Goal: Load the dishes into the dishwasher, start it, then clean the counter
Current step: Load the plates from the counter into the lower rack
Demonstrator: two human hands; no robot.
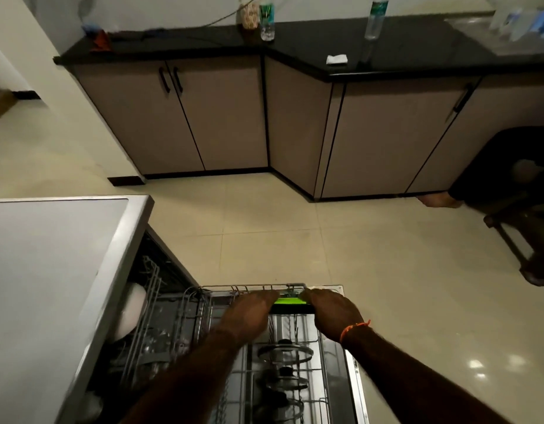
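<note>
Dishwasher [66, 270]: grey, flat-topped, at lower left, door open. Rack [264, 362]: wire, pulled out over the open door [355, 390], carrying round dark-knobbed lids [284, 351] along its middle. Handle [290, 302]: dark bar with a bright green strip, on the rack's far front edge. Left hand [249, 313]: palm down on the rack's front rail just left of the green strip, fingers bent over the wire; whether they grip the rail or merely rest on it cannot be told. Right hand [333, 310]: fingers curled over the right end of the handle, holding it; orange thread band [353, 328] at the wrist. Bowl [131, 313]: white, standing on edge in the wire rack inside the dishwasher's tub, at left. Counter [295, 47]: black, L-shaped, along the far wall, well apart from the dishwasher. On the counter: one clear bottle [267, 18] with green label beside a patterned cup [249, 15]; a second clear bottle [375, 18] further right; a small white folded cloth [337, 59] near the front edge; a red and blue item [96, 36] at the left end, too blurred to identify. Cupboards [203, 114]: beige doors with dark handles, below the counter. Floor [295, 240]: pale tiles. Second person [509, 179]: dark-clothed, seated at the right edge, one bare foot on the floor.
</note>
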